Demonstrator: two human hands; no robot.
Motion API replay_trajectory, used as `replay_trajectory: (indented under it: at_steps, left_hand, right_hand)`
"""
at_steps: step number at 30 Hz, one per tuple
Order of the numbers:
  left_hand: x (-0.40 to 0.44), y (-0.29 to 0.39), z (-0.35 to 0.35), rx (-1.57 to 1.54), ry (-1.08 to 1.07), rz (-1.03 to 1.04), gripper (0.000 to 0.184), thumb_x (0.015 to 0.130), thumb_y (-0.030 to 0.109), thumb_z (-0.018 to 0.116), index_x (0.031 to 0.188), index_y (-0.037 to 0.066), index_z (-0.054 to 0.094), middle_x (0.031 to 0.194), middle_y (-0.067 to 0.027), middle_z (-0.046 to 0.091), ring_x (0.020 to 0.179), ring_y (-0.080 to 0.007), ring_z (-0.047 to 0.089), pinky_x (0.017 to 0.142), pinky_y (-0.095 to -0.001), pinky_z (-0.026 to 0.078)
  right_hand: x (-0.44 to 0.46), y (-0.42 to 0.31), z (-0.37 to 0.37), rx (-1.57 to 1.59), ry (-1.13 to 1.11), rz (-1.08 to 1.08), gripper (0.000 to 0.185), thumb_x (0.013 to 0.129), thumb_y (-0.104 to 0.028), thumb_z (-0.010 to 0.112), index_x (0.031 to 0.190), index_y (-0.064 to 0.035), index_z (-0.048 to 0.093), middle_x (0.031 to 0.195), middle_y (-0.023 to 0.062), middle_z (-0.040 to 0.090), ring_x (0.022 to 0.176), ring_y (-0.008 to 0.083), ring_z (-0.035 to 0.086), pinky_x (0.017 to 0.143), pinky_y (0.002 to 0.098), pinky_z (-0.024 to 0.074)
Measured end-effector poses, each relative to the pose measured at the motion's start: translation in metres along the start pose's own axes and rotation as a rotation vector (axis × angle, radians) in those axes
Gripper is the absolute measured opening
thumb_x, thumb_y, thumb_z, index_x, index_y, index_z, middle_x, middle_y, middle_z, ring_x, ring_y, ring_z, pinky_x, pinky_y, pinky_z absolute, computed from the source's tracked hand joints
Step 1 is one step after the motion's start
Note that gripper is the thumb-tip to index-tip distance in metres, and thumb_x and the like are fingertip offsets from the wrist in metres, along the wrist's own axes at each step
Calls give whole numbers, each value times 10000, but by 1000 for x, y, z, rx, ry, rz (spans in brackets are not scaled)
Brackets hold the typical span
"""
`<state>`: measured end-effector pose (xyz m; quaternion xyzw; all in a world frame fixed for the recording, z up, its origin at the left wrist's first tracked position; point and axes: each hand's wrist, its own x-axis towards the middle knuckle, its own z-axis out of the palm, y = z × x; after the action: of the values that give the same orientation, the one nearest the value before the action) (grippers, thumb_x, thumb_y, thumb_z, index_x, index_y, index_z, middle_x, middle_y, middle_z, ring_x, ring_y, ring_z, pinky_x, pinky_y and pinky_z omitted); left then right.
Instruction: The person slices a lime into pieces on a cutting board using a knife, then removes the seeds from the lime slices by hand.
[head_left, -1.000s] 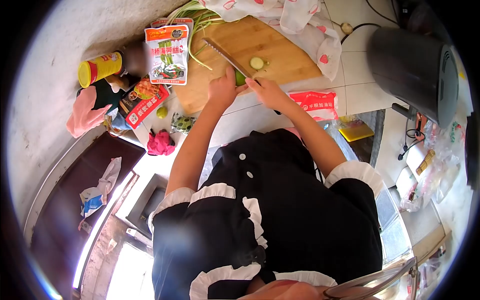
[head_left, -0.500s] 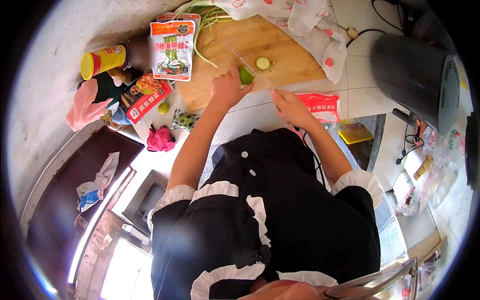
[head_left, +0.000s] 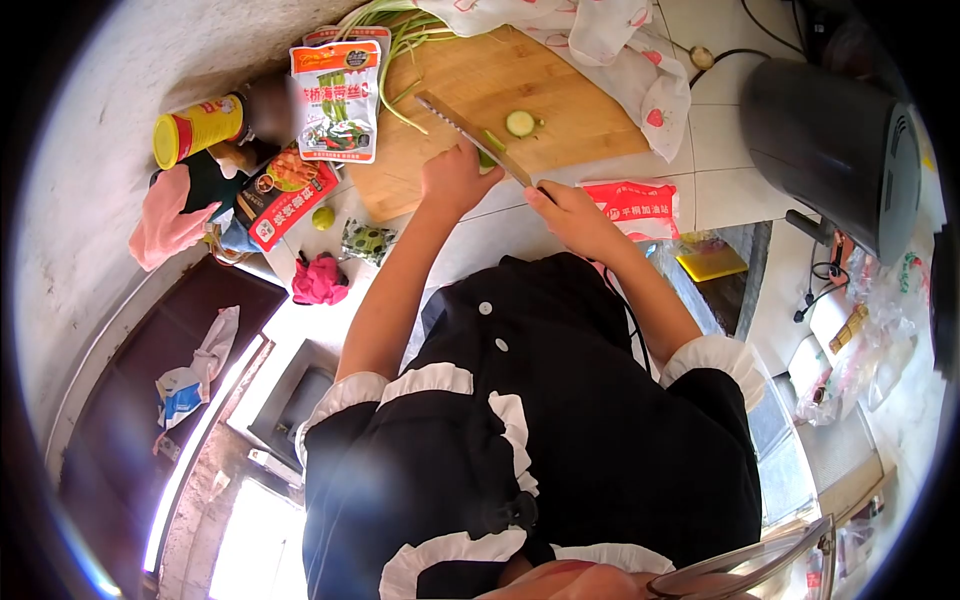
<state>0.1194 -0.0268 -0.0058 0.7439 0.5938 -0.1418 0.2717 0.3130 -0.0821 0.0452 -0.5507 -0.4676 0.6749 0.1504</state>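
My right hand (head_left: 572,217) is wrapped around the handle of a knife (head_left: 462,127). Its long blade slants up and left over a wooden cutting board (head_left: 575,85). Under the blade, a green lime (head_left: 488,155) shows in part. My left hand (head_left: 453,182) grips it at the board's near edge, fingers bent close to the blade. A cut lime piece (head_left: 520,124) lies just right of the blade with its pale face up.
Long green stalks (head_left: 395,65) and a white-and-orange food packet (head_left: 338,105) lie on the board's left side. Left of it are a red packet (head_left: 290,195) and a whole lime (head_left: 323,217). A red-white packet (head_left: 635,208) lies by my right hand; a dark appliance (head_left: 825,150) stands right.
The knife blade was faint and blurred before; now it shows clearly, lying across the held lime. My right hand has shifted slightly; my left hand keeps its hold.
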Motion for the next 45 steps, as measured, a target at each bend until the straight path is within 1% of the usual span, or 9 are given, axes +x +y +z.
replay_trajectory:
  at_steps: [6, 14, 17, 27, 30, 33, 36, 39, 45]
  left_hand:
    - [1, -1, 9, 29, 6, -7, 619, 727, 559, 628, 1055, 37, 578, 841, -155, 655, 772, -289, 652, 633, -394, 518]
    - [-1, 2, 5, 18, 27, -23, 672, 722, 556, 639, 1028, -37, 552, 759, -170, 651, 694, -298, 655, 592, -393, 518]
    - [-1, 3, 4, 10, 24, -36, 700, 722, 548, 644, 1080, -38, 514, 758, -166, 653, 687, -299, 656, 588, -392, 517]
    - [0, 1, 5, -1, 22, -24, 679, 737, 522, 643, 1102, -30, 495, 771, -168, 653, 710, -311, 654, 608, -407, 516]
    - [0, 2, 5, 16, -59, -47, 763, 767, 463, 630, 1237, -57, 327, 864, -182, 653, 788, -311, 652, 644, -408, 525]
    - [3, -2, 7, 37, -77, -31, 782, 764, 483, 629, 1242, -56, 324, 838, -172, 656, 766, -314, 653, 629, -411, 522]
    - [3, -5, 7, 57, -66, 2, 784, 765, 507, 620, 1224, -65, 341, 786, -165, 655, 714, -308, 655, 593, -403, 519]
    - [3, -5, 7, 60, -30, -39, 613, 762, 536, 612, 1071, 13, 536, 768, -159, 653, 703, -309, 648, 582, -412, 504]
    - [3, -1, 2, 139, -56, -20, 606, 777, 543, 591, 1076, 18, 538, 756, -150, 654, 695, -299, 650, 584, -401, 506]
  right_hand:
    - [0, 4, 2, 27, 5, 12, 428, 948, -394, 437, 789, -1, 494, 601, 41, 435, 560, 133, 417, 533, 294, 378]
    - [1, 7, 3, 37, 17, 10, 429, 948, -395, 438, 794, 0, 503, 607, 39, 446, 561, 125, 422, 532, 287, 380]
    - [0, 2, 1, 56, 8, 52, 501, 935, -432, 438, 823, 44, 550, 687, 220, 560, 640, 299, 531, 631, 381, 424]
    - [1, -9, -1, 23, 0, 103, 515, 926, -452, 443, 856, 44, 562, 728, 226, 582, 684, 316, 560, 654, 385, 432]
    - [6, -11, -1, -10, -3, 81, 531, 919, -470, 446, 875, 45, 569, 746, 233, 590, 708, 334, 574, 667, 392, 437]
    - [11, -12, -1, -19, 4, 60, 546, 913, -482, 448, 890, 49, 576, 766, 241, 596, 730, 345, 581, 680, 396, 440]
    - [12, -17, -2, -57, 5, 61, 561, 912, -490, 443, 896, 55, 579, 785, 248, 600, 747, 353, 585, 689, 396, 442]
    - [5, -10, -6, -73, -5, 81, 572, 912, -493, 438, 897, 61, 579, 798, 254, 602, 757, 358, 586, 695, 396, 444]
    - [-13, -4, -11, -92, -15, 121, 577, 914, -488, 434, 893, 70, 579, 804, 256, 603, 765, 361, 587, 698, 394, 447]
